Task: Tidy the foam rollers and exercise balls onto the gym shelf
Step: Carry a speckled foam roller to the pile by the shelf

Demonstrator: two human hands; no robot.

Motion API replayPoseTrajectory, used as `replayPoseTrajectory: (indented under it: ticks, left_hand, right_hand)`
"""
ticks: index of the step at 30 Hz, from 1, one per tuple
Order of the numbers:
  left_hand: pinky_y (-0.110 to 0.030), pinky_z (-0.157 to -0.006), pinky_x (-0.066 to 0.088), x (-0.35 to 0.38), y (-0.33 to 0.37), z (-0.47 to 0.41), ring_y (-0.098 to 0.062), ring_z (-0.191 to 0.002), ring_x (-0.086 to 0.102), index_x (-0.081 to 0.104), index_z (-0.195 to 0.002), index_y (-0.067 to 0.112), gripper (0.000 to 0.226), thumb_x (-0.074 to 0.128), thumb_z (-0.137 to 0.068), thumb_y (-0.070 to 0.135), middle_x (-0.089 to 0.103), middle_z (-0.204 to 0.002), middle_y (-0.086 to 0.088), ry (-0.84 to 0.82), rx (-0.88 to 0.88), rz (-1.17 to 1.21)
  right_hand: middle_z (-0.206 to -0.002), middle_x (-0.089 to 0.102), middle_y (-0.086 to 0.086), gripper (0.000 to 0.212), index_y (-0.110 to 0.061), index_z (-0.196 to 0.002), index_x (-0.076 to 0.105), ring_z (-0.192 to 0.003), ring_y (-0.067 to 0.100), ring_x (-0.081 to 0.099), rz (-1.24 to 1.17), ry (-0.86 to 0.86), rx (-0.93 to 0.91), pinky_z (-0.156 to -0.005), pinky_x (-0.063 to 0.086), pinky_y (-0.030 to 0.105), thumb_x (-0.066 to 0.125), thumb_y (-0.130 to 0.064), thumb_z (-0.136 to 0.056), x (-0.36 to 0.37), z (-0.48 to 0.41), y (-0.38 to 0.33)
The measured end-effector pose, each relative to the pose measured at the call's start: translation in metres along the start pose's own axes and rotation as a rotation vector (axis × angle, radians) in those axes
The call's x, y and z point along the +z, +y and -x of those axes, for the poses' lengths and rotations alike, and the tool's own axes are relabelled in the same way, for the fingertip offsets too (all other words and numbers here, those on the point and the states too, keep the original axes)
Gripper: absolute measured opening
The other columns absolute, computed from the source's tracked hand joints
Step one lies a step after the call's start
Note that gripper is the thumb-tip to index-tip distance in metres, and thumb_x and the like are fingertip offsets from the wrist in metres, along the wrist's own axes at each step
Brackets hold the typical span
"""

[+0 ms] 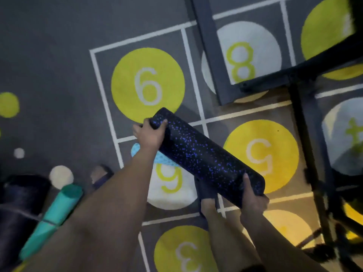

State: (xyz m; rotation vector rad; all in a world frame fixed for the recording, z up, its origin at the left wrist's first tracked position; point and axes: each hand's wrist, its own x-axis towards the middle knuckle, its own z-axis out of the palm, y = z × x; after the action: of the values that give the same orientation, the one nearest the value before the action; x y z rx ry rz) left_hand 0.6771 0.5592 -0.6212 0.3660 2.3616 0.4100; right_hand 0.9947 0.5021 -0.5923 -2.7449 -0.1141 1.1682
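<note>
- Far left: dark bulky object [21, 193], cut off by the frame edge, too dim to identify
- teal roll [53, 216] on the floor, mat or roller hard to tell, lower end hidden by the forearm
- left hand [151, 134] curled round the upper-left end of the black blue-speckled foam roller [206, 156], held slantwise over the numbered floor [147, 83]
- light blue textured thing [166, 162], mostly hidden under forearm and roller
- right hand [253, 199] grips the roller's lower-right end
- dark metal rack frame [306, 134] at right, cut off

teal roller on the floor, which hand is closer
Left. The left hand grips one end of the black roller, up-right of the teal roller; the right hand grips the other end, farther right.
</note>
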Motion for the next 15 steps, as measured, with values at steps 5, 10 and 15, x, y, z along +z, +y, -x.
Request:
replayPoseTrajectory:
  ticks: [5,10,15]
  left_hand:
    - [-0.040,-0.112,0.038,-0.145,-0.020,-0.024,-0.035,-0.129,0.046,0.056,-0.136,0.023,0.060,0.068,-0.085,0.053,0.041,-0.137,-0.014,0.264,-0.197,0.254]
    - [-0.037,-0.115,0.032,-0.297,-0.081,-0.084,-0.037,-0.133,0.043,0.053,-0.137,0.017,0.059,0.068,-0.088,0.047,0.049,-0.138,-0.019,0.441,-0.239,0.412]
    - [-0.040,-0.113,0.037,-0.421,-0.224,-0.117,-0.032,-0.126,0.051,0.054,-0.136,0.015,0.065,0.067,-0.084,0.051,0.055,-0.132,-0.015,0.640,-0.250,0.560]
  right_hand:
    - [-0.151,0.035,0.022,0.117,-0.001,-0.149,0.029,-0.135,0.043,0.043,0.166,-0.091,-0.171,-0.109,0.040,0.054,0.077,-0.071,-0.069,0.063,0.139,-0.050]
    - [-0.154,0.031,0.022,0.130,-0.001,-0.152,0.024,-0.140,0.042,0.039,0.328,-0.208,-0.501,-0.116,0.034,0.050,0.069,-0.084,-0.063,0.164,0.268,-0.060]
    - [-0.151,0.037,0.018,0.110,-0.004,-0.150,0.032,-0.140,0.033,0.041,0.346,-0.337,-0.767,-0.115,0.037,0.044,0.082,-0.061,-0.071,0.278,0.391,-0.011]
